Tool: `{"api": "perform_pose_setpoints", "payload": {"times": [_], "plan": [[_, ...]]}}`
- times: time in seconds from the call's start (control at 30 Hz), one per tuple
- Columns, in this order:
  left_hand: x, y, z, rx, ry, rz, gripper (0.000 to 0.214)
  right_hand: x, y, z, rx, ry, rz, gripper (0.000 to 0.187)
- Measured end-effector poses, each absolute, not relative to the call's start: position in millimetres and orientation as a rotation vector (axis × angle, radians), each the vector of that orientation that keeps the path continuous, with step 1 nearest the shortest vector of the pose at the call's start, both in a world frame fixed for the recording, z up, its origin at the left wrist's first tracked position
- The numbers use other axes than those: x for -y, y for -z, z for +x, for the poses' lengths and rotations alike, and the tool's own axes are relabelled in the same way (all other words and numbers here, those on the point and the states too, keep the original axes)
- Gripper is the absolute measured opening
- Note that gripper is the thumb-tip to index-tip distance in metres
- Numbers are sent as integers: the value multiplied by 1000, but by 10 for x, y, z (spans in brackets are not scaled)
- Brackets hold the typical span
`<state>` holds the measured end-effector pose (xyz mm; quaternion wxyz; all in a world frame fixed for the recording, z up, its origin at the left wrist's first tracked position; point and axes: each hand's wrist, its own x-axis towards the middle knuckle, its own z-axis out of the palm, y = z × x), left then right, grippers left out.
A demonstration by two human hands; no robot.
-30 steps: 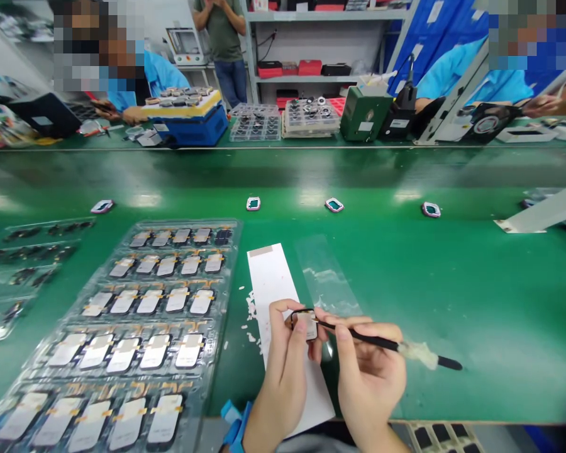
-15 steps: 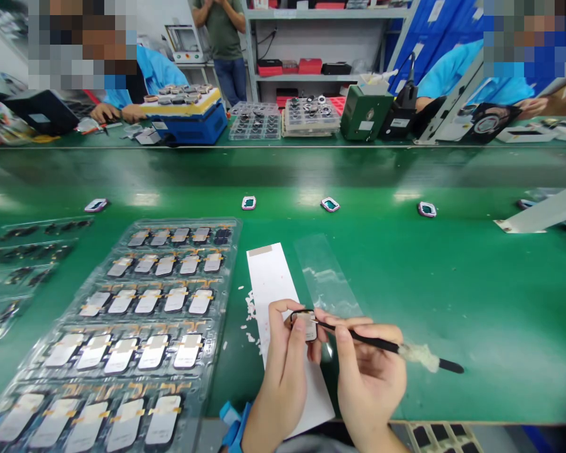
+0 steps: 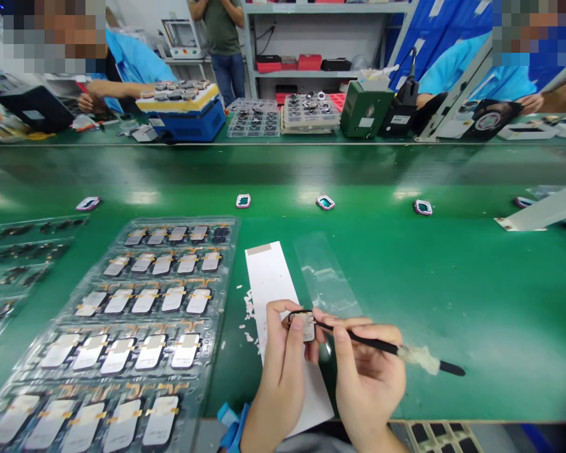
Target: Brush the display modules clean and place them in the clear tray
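Observation:
My left hand pinches a small square part with a dark rim and pale face, held above a white paper strip. My right hand grips black tweezers with white tape wound near the rear; their tip touches the part's upper right edge. To the left lies a clear plastic tray with rows of several similar pale parts. A clear film sheet lies right of the paper strip.
Small pink-rimmed parts sit spaced along the green conveyor belt. More clear trays lie at far left. Across the belt, other people work beside a blue box, stacked trays and a green device.
The parts on the belt have drifted slightly left. The person at far left across the belt has shifted. My hands hold the same pose.

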<state>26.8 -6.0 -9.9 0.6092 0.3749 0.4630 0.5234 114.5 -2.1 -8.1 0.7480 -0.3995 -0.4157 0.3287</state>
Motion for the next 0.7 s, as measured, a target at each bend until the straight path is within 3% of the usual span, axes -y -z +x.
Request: {"api": "perform_pose_setpoints", "payload": {"times": [0.7], "plan": [[37,93,282,-1098,-1293,887,22,43,99,1152,950,-740,-869,21]]}}
